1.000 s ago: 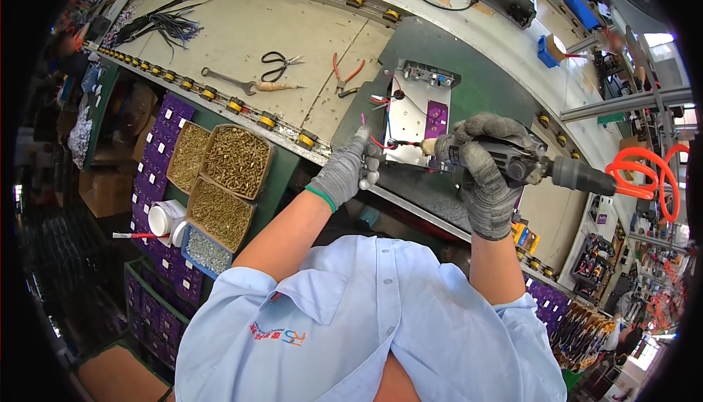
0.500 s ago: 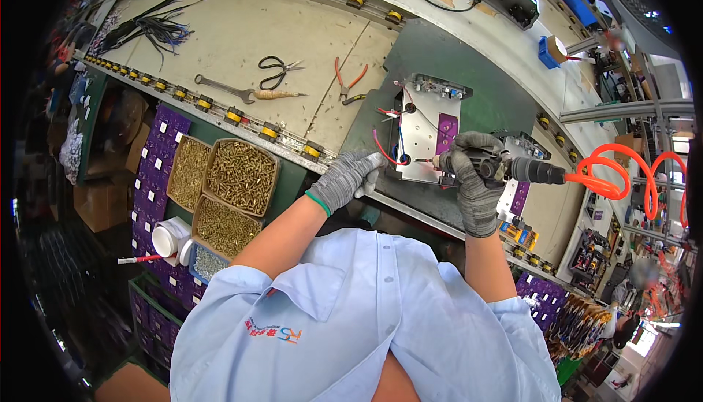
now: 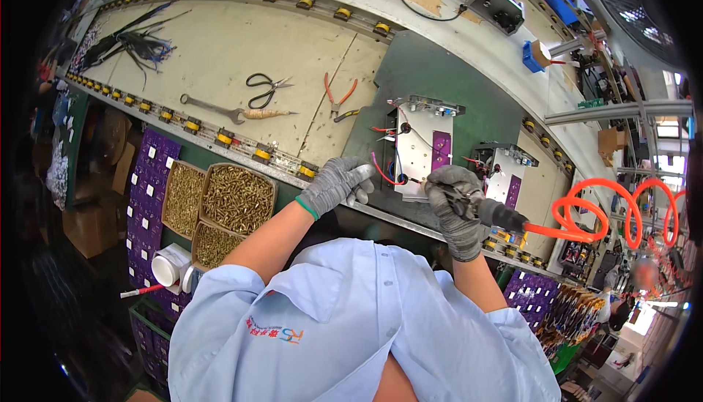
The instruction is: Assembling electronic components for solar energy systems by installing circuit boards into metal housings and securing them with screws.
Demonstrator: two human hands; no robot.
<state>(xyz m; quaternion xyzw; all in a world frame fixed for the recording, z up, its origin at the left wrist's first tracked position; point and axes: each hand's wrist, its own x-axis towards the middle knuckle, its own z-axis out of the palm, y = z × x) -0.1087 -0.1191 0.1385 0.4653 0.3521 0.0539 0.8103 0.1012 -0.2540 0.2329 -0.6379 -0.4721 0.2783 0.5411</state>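
Observation:
My right hand (image 3: 454, 208), in a grey knit glove, grips an air screwdriver (image 3: 480, 210) with an orange coiled hose (image 3: 586, 197). The tool's tip points left, at the near edge of a silver metal chassis (image 3: 414, 146) with a purple label, black grommets and a circuit board along its far side. A red wire (image 3: 382, 171) curves out from the chassis's left side. Left of it, my gloved left hand (image 3: 333, 184) hovers near the bench edge, fingers curled in; whatever they hold, if anything, is hidden.
A second chassis (image 3: 501, 175) stands to the right on the green board (image 3: 432, 58). Pliers (image 3: 340, 98), scissors (image 3: 267, 91), a wrench (image 3: 212, 108) and a wooden-handled awl (image 3: 267, 114) lie on the left. Boxes of brass screws (image 3: 238, 198) stand below the roller rail (image 3: 223, 137).
My right hand and the screwdriver have shifted left and nearer to me, and the tool has tilted. My left hand sits slightly further left. The whole view has shifted a little.

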